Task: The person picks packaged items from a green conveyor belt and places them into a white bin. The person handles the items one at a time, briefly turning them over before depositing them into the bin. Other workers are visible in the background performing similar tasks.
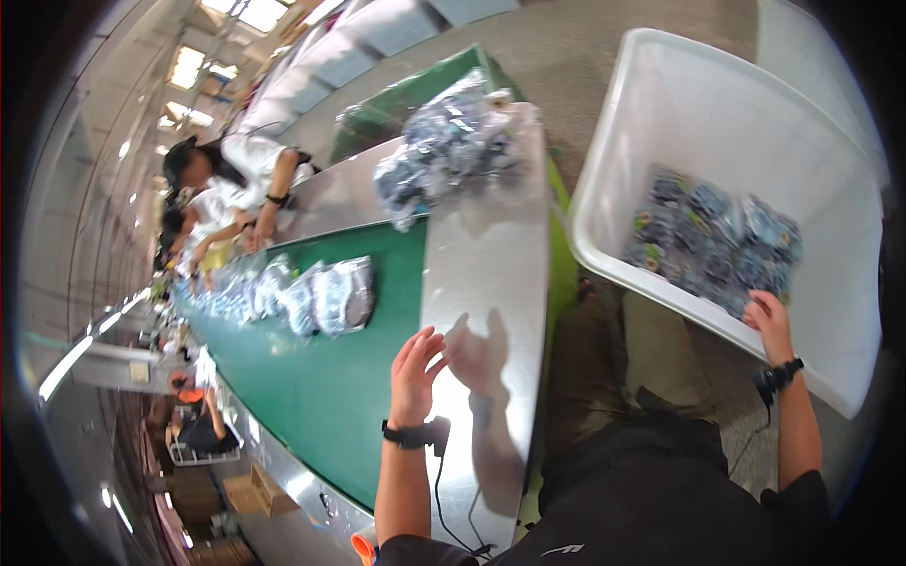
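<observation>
Head view: left hand hovers spread and empty over the green conveyor belt near its steel edge; right hand reaches into the white tub, fingers touching bagged packets, grasp unclear. Several bags already lie on the belt; many remain.

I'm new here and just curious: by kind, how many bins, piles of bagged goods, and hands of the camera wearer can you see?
White plastic bin: 1
Piles of bagged goods: 3, in the bin, on the metal table, on the green belt
Wearer's hands: 2, left hand, right hand
Total: 6
</observation>
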`<state>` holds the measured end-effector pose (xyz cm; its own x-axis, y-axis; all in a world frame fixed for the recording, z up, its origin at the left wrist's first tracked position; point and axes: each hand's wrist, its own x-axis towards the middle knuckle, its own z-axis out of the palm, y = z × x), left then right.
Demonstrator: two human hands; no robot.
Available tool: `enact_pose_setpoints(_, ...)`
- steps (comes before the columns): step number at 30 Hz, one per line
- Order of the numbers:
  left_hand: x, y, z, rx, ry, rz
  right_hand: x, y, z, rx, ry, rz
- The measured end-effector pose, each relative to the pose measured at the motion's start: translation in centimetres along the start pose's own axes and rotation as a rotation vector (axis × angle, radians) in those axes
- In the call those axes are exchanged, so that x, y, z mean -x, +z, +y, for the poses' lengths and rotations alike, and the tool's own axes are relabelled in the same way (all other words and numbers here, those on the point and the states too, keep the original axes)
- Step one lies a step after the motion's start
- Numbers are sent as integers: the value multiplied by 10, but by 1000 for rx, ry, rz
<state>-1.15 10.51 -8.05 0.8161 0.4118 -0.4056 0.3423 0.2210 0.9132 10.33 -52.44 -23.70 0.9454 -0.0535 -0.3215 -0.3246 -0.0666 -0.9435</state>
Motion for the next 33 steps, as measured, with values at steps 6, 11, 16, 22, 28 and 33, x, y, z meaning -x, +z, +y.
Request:
enact_pose_setpoints(6, -65, -76, 5, -194, 144, 390, -2, 1, 10, 199, -64, 19)
enact_pose_setpoints(11, -122, -145, 3, -521, 445, 534, 4, 6, 11, 421, -153, 86)
enact_pose_setpoints(16, -143, -156, -6, -976, 569, 496, 8, 12, 9, 537, -170, 84)
enact_pose_setpoints(22, -102, -130, -7, -961, 563, 480, 8, 16, 9, 580, -176, 120)
enact_pose_setpoints(28, -127, -187, 1, -549, 491, 795, 9, 25, 4, 633, -171, 152)
enact_pose_setpoints(33, -153, -215, 2, -256, -42, 615, 12, 29, -3, 632, -199, 173)
